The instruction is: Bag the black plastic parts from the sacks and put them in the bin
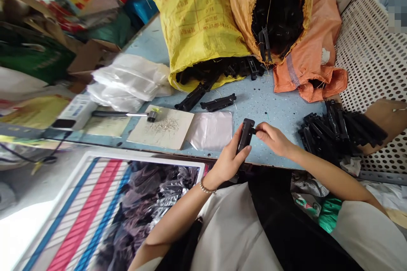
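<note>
My left hand [230, 159] is wrapped round a long black plastic part [246, 134], held tilted upright above the table's front edge. At the part's upper right side, my right hand [272, 137] pinches a small dark piece [254, 131] between thumb and fingertips. Whether that piece is joined to the part, I cannot make out. Two similar black parts, one of them [218, 103], lie on the table beyond my hands. To the right is a heap of slim black parts [333, 131]. Left of my left hand lies a flat stack of clear plastic bags [211, 130].
Sacks of black parts, one yellow [203, 21] and one orange [238, 4], lean at the back. A board [136, 133] bears tiny scattered bits and a dark-headed tool [152, 115]. A perforated white basket [372, 46] borders the right; a striped bag [85, 211] stands below left.
</note>
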`<action>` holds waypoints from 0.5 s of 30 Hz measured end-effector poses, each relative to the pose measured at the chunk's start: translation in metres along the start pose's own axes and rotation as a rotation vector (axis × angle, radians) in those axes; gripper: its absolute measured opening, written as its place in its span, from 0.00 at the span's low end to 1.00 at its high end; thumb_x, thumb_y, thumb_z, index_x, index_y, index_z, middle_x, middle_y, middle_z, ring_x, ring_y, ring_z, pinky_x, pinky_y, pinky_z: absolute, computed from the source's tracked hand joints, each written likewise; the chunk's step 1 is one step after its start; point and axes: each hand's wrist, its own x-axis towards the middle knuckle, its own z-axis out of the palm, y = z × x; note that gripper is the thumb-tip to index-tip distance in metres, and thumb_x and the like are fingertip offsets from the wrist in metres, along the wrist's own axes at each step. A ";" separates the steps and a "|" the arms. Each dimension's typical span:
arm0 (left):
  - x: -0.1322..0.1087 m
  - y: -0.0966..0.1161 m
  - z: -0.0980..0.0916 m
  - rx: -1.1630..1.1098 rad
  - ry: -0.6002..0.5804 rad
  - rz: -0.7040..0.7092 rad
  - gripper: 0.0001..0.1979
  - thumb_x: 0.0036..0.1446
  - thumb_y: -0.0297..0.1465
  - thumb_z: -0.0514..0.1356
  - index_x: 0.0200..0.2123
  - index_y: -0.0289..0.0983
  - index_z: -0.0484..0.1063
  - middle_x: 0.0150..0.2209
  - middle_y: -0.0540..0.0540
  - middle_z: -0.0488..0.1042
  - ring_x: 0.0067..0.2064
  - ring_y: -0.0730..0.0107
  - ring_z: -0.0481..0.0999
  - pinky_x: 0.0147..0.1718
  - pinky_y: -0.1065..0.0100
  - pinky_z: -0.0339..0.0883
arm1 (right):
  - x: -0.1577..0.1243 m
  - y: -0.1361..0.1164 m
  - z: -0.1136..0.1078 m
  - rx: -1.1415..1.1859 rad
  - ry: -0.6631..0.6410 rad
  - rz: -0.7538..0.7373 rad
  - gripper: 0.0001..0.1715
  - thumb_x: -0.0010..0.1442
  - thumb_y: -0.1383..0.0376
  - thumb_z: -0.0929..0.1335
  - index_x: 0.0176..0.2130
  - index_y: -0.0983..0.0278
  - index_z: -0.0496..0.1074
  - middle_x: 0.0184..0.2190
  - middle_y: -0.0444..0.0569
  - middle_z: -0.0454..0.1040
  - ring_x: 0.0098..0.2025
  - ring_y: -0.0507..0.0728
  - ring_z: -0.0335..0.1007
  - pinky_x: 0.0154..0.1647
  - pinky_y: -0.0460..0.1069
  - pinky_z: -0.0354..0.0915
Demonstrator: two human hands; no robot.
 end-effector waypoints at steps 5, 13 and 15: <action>0.003 0.002 0.004 -0.037 -0.007 0.016 0.38 0.67 0.42 0.54 0.73 0.38 0.42 0.72 0.39 0.52 0.72 0.52 0.53 0.69 0.53 0.51 | 0.005 0.005 -0.009 -0.111 0.069 -0.107 0.27 0.68 0.44 0.59 0.28 0.59 0.62 0.25 0.47 0.66 0.30 0.57 0.63 0.33 0.53 0.63; 0.025 -0.007 0.002 -0.224 0.226 -0.102 0.33 0.65 0.42 0.55 0.70 0.38 0.53 0.71 0.43 0.57 0.72 0.55 0.52 0.71 0.55 0.45 | -0.018 0.000 0.033 -0.272 -0.010 -0.217 0.26 0.69 0.44 0.60 0.32 0.61 0.67 0.28 0.49 0.70 0.31 0.57 0.65 0.31 0.52 0.59; 0.028 -0.008 0.004 -0.265 0.227 -0.110 0.30 0.65 0.42 0.55 0.67 0.39 0.59 0.67 0.44 0.64 0.70 0.55 0.58 0.69 0.55 0.50 | -0.027 0.004 0.044 -0.452 -0.013 -0.402 0.25 0.67 0.46 0.64 0.28 0.60 0.68 0.26 0.49 0.71 0.30 0.58 0.64 0.30 0.53 0.57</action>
